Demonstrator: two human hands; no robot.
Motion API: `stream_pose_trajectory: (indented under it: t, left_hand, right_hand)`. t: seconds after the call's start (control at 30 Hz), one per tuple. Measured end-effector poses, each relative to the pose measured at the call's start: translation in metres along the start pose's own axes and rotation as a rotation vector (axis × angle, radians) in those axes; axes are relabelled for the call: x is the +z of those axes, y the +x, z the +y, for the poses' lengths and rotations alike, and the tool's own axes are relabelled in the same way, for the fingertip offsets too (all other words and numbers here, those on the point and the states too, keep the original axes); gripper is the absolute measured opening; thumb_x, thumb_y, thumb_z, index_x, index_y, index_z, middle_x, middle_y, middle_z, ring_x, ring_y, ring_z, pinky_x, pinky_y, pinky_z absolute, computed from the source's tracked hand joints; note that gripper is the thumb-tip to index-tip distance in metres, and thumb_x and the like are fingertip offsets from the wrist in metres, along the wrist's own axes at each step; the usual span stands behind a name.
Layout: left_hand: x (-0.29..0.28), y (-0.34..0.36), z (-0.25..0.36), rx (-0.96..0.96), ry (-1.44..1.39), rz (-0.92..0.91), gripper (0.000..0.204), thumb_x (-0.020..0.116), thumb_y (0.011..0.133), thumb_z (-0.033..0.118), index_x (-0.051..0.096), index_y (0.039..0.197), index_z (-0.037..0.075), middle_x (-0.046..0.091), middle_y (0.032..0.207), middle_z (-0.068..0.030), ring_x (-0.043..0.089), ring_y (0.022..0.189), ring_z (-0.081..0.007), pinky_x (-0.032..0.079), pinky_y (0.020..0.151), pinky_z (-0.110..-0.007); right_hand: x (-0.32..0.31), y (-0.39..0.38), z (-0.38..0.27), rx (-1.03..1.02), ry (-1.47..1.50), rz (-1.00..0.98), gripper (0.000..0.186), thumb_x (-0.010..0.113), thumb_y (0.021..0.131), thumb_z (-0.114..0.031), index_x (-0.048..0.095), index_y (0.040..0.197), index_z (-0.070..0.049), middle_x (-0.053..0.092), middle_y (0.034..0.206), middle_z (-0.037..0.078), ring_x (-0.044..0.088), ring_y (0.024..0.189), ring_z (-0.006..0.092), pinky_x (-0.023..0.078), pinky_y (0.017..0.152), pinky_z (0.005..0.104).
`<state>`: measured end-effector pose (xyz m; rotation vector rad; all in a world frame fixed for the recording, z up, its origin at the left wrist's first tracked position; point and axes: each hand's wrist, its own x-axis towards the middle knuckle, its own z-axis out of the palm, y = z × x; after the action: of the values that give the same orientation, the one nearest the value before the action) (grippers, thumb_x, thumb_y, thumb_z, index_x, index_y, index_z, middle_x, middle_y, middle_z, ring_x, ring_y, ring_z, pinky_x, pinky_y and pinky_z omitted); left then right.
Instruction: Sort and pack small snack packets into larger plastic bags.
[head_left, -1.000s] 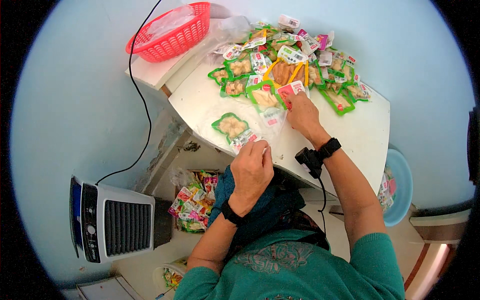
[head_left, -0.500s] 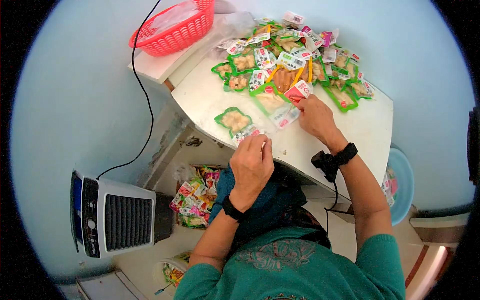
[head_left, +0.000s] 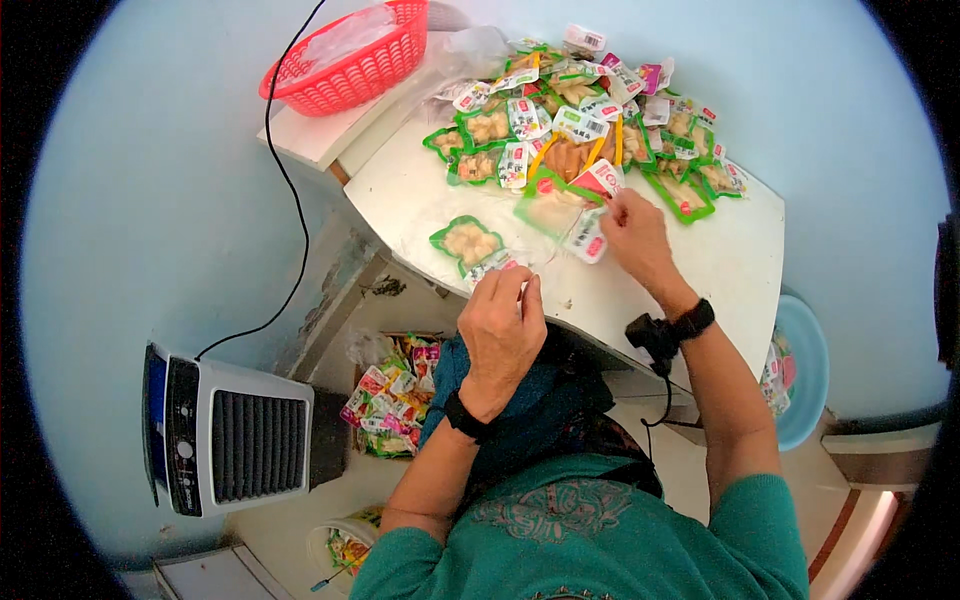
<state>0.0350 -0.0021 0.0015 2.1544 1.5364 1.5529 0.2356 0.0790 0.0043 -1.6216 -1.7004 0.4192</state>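
A flower-shaped, green-edged food packet [head_left: 467,243] with pale pieces inside lies near the front left of the white table. My left hand [head_left: 503,325] is closed in a pinch on its white label end. My right hand [head_left: 640,235] has its fingers pinched together at the right edge of a green-edged clear packet [head_left: 552,205], whose white label end faces me. Just above those fingertips is a red-and-white packet [head_left: 600,178]; my fingers partly hide where the two meet. Behind them rises a pile of similar food packets [head_left: 585,130].
A red plastic basket [head_left: 350,65] holds clear bags at the back left. Below the white table [head_left: 725,265] stand a box of colourful packets [head_left: 395,395], a white bucket [head_left: 325,545] and an air cooler [head_left: 255,440]. A light blue basin [head_left: 808,370] is at the right.
My right hand has shifted slightly right, and the clear green-edged packet has slid right with it. The left hand and its flower-shaped packet have hardly moved.
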Motion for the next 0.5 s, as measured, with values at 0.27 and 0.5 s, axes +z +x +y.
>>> stream_pose_trajectory:
  t: [0.27,0.5]
  left_hand:
    - [0.002,0.003,0.001,0.008,-0.009,0.008,0.012,0.067,0.081,0.002,0.061,0.091,0.003,0.060,0.077,-0.0111,0.058,0.058,-0.0215,0.047,0.052,-0.032]
    - [0.006,0.005,-0.001,-0.002,-0.001,-0.001,0.017,0.067,0.080,0.001,0.063,0.097,0.004,0.058,0.073,-0.0104,0.057,0.057,-0.0209,0.046,0.052,-0.032]
  right_hand:
    - [-0.060,-0.048,0.019,0.197,0.589,0.091,0.001,0.053,0.086,-0.004,0.053,0.087,-0.004,0.054,0.069,0.001,0.052,0.058,0.0108,0.042,0.051,0.0257]
    - [-0.108,-0.089,-0.022,0.389,0.855,-0.189,0.028,0.052,0.091,-0.001,0.053,0.119,0.001,0.068,0.092,0.008,0.065,0.071,0.0096,0.054,0.059,0.0228]
